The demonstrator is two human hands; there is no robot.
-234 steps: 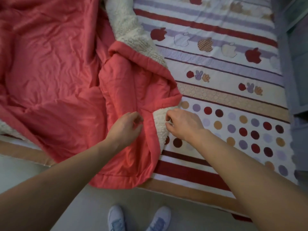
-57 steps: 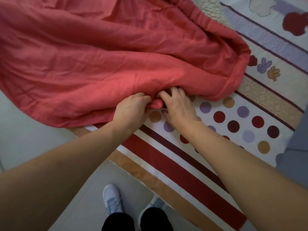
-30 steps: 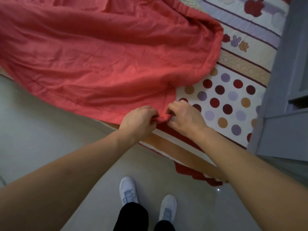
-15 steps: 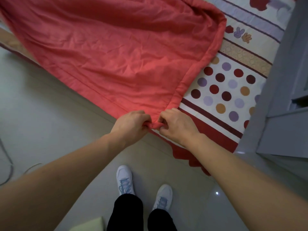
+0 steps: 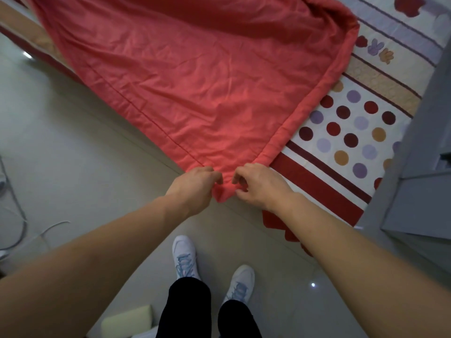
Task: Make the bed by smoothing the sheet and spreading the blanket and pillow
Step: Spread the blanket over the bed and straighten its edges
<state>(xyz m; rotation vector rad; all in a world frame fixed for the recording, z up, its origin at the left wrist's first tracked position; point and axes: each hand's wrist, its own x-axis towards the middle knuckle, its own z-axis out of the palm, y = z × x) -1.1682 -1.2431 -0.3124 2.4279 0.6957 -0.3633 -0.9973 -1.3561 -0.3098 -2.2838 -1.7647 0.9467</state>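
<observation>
At centre frame, the left hand (image 5: 195,185) and right hand (image 5: 260,184) each hold a narrow grip on the corner of the red blanket (image 5: 195,76), which spreads toward the top over the patterned sheet (image 5: 353,132) at right.

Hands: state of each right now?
Left hand: closed, pinching the blanket corner.
Right hand: closed, pinching the same corner.
</observation>
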